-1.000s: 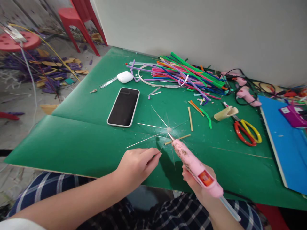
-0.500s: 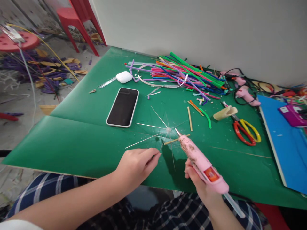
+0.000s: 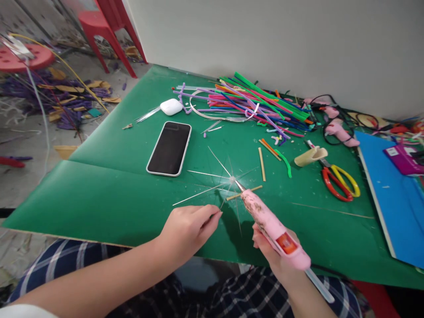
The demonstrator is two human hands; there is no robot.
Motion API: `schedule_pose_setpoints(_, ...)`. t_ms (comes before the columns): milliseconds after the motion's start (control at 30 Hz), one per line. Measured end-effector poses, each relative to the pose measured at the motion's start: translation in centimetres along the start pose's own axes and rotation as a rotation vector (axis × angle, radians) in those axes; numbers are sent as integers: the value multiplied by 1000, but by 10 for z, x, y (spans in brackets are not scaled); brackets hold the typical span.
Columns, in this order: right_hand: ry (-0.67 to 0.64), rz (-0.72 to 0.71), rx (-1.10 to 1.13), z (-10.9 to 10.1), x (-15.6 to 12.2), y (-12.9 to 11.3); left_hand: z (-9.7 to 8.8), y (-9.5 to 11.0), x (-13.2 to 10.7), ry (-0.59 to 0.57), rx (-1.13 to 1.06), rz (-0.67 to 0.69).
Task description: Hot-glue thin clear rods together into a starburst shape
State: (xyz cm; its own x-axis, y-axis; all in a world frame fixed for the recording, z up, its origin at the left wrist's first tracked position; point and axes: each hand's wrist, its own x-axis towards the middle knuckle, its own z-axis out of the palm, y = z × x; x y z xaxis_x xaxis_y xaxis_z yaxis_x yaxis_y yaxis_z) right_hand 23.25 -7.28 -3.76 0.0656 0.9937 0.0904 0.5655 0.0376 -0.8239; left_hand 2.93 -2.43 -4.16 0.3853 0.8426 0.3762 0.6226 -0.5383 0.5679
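Note:
My right hand (image 3: 276, 251) is wrapped round a pink hot glue gun (image 3: 265, 216), with a clear glue stick (image 3: 319, 285) poking out of its back end. The gun's metal nozzle meets the whitish hub (image 3: 232, 179) of a star of thin wires (image 3: 202, 194) spread out on the green table. My left hand (image 3: 192, 234) pinches the end of one wire of that star, on the side nearest me. A thin tan stick (image 3: 243, 193) lies across the wires by the nozzle. Part of my right hand is hidden behind the gun.
A phone (image 3: 169, 148) and a white earbud case (image 3: 171, 106) lie left of the star. Behind is a heap of coloured pipe cleaners (image 3: 251, 99). Scissors (image 3: 341, 181), a cream tube (image 3: 310, 156) and a blue folder (image 3: 391, 198) are at right; a grey wall (image 3: 278, 44) stands behind.
My right hand has moved the glue gun slightly left, bringing its nozzle from just beside the hub onto it. My left hand has stayed in place on the wire.

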Motion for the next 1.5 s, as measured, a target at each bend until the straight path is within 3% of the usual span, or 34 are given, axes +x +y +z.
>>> schedule_pose_setpoints(1133, 9, -34, 77, 3, 2, 4, 1, -1, -2, -21, -19, -19)
schedule_pose_setpoints(1500, -15, 23, 90, 1, 1, 0, 0, -1, 1, -23, -19, -40)
